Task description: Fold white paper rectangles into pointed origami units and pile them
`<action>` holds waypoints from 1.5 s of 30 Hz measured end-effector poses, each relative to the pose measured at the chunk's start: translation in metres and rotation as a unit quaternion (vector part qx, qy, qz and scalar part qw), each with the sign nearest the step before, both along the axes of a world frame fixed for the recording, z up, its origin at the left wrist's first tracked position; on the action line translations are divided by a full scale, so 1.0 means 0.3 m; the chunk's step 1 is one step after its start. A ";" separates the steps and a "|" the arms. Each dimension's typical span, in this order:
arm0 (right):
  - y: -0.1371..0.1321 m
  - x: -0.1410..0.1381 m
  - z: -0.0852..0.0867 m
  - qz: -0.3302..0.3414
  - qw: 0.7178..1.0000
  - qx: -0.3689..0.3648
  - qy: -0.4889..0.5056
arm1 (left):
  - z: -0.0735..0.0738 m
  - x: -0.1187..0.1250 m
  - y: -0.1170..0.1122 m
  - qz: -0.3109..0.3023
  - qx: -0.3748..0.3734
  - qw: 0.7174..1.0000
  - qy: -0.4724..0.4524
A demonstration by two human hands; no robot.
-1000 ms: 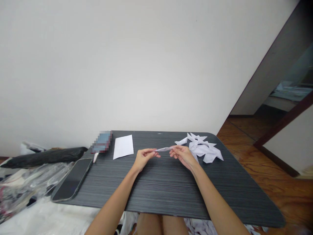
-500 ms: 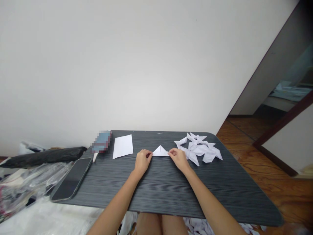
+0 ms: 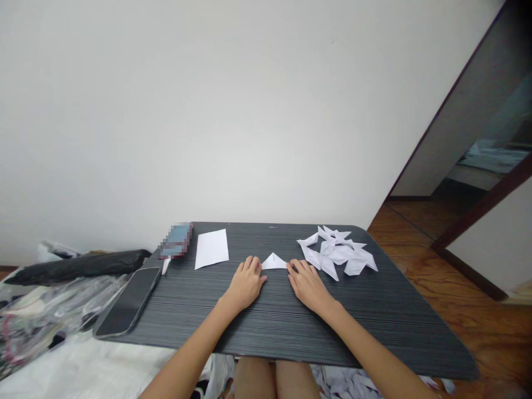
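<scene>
A small piece of folded white paper (image 3: 274, 261), shaped like a low triangle with its point away from me, lies on the dark table between my hands. My left hand (image 3: 247, 281) rests palm down at its left end, fingers stretched forward and thumb apart. At the right end my right hand (image 3: 308, 284) also lies palm down, its fingers extended over the paper's tip. The fingers cover both ends of the paper.
Right of my hands lies a loose pile of folded white paper pieces (image 3: 341, 254). A flat white sheet (image 3: 211, 249) and a blurred-out blue-red item (image 3: 178, 241) are to the left. A phone (image 3: 128, 302) sits at the left edge of the dark table (image 3: 266, 327).
Both hands have gone from pinching the paper's ends to lying flatter on them, fingers stretched out. The folded paper now sits slightly nearer to me and looks lower.
</scene>
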State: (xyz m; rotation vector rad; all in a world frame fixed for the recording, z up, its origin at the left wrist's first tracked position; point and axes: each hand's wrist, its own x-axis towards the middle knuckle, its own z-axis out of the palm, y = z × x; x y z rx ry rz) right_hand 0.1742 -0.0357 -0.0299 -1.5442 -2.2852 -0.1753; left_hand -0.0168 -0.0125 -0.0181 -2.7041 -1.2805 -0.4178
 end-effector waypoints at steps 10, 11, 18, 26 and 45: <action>0.061 0.017 0.026 0.022 0.996 -0.056 0.070 | 0.017 0.119 0.140 -0.060 -0.041 0.996 0.045; 0.076 0.027 0.011 0.015 0.989 -0.063 0.130 | 0.021 0.119 0.149 -0.073 -0.039 0.995 0.049; 0.209 0.010 -0.088 -0.134 0.875 -0.143 0.444 | 0.006 0.110 0.201 -0.085 -0.034 0.995 0.027; 0.214 -0.092 -0.035 -0.076 0.854 -0.179 0.482 | -0.037 0.111 0.197 -0.032 0.022 0.997 -0.069; 0.203 -0.018 0.026 0.074 0.696 -0.206 0.684 | -0.014 0.082 0.225 -0.012 -0.321 0.738 -0.593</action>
